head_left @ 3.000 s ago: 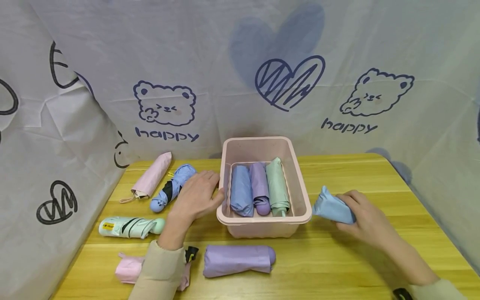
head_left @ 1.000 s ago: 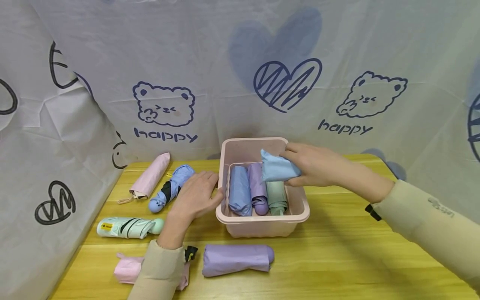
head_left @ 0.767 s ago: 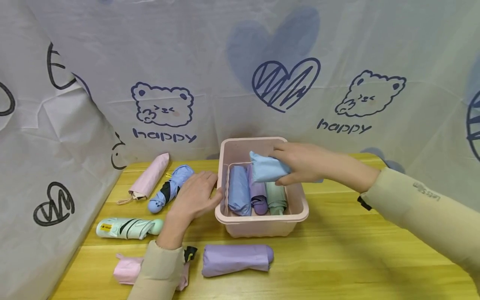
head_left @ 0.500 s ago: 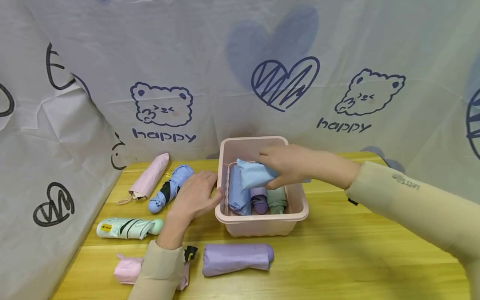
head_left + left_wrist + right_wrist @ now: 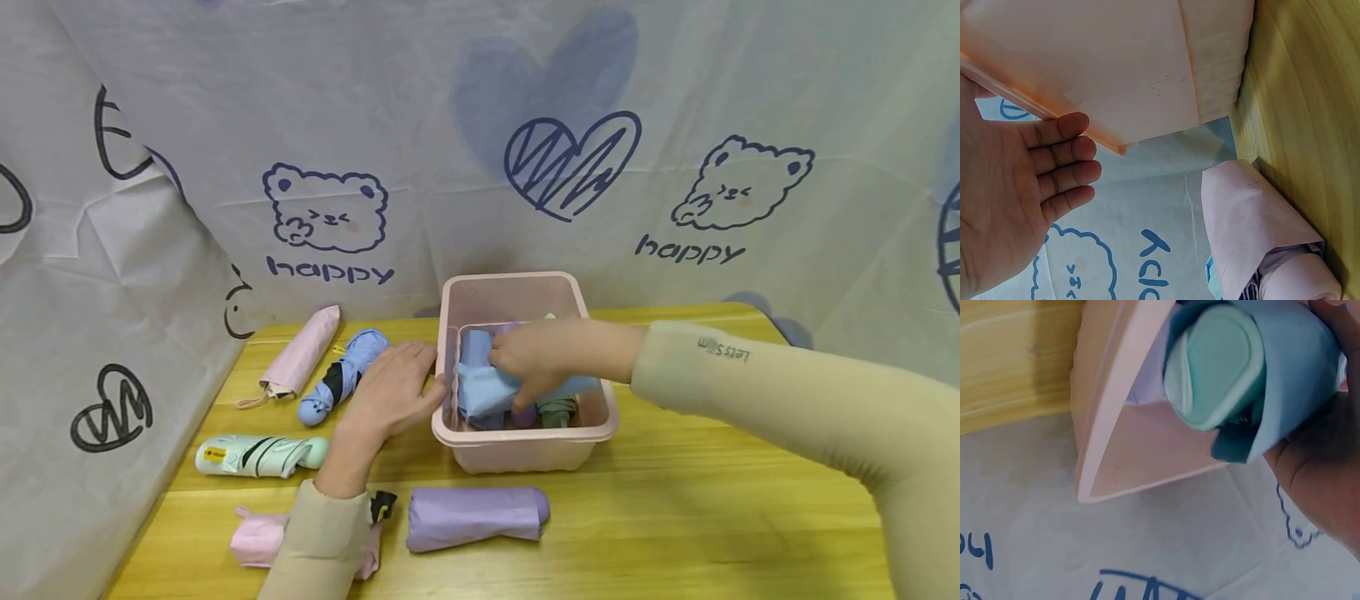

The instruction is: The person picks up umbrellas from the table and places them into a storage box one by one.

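My right hand [image 5: 551, 354] grips a folded light blue umbrella [image 5: 483, 392] inside the pink plastic bin [image 5: 517, 457]. It lies crosswise over a blue folded umbrella [image 5: 477, 343], a purple one and a green one [image 5: 557, 412], partly covering them. In the right wrist view the held umbrella's mint-green handle end [image 5: 1222, 365] faces the camera, and the hand wraps the fabric from the side. My left hand [image 5: 393, 387] rests at the bin's left rim. Its fingers [image 5: 1066, 156] are extended and loose, touching the rim in the left wrist view.
Left of the bin lie a pink umbrella [image 5: 303, 350], a blue one [image 5: 345, 375] and a mint one [image 5: 258, 455]. Another pink umbrella [image 5: 258, 537] is partly under my left sleeve. A purple umbrella [image 5: 476, 518] lies before the bin on the wooden table [image 5: 712, 500].
My right hand has carried the light blue umbrella from right of the bin leftward over it, then down onto the umbrellas inside. The left hand has stayed at the rim.
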`<state>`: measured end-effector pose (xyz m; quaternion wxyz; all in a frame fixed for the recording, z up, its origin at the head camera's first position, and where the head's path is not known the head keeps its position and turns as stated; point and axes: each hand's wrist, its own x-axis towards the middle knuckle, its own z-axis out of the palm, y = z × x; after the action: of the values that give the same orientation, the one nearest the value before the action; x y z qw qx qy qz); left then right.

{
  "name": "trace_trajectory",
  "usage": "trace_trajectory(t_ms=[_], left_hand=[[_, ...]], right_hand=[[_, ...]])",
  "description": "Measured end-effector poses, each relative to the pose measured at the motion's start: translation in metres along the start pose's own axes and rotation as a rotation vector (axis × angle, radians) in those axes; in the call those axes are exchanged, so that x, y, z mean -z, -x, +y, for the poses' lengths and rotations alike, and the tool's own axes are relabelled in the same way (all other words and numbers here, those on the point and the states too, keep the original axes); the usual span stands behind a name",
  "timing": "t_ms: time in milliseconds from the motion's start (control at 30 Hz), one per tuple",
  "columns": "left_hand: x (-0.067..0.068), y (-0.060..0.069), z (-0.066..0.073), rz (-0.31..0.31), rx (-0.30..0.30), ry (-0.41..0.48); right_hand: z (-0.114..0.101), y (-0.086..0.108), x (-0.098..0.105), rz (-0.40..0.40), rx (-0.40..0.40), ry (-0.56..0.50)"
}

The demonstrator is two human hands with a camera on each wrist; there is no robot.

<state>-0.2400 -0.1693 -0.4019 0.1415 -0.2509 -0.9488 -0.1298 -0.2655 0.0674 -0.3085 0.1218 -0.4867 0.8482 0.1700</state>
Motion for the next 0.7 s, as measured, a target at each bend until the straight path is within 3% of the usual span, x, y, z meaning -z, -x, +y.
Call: trace_trajectory(t_ms=[400,567,700], left_hand=[[0.001,0.0,0.001,-0.001,0.003,0.005],[0.001,0.0,0.001,-0.003,0.007,0.011],[0.001,0.0,0.001,-0.005,0.009,0.006]], right_hand=[[-0.028,-0.03,-0.01,-0.226,0.094,0.131],[-0.036,-0.042,-0.017,-0.302,0.18,0.235],[-0.04,-0.046,-0.022,-0.353,0.186,0.193]])
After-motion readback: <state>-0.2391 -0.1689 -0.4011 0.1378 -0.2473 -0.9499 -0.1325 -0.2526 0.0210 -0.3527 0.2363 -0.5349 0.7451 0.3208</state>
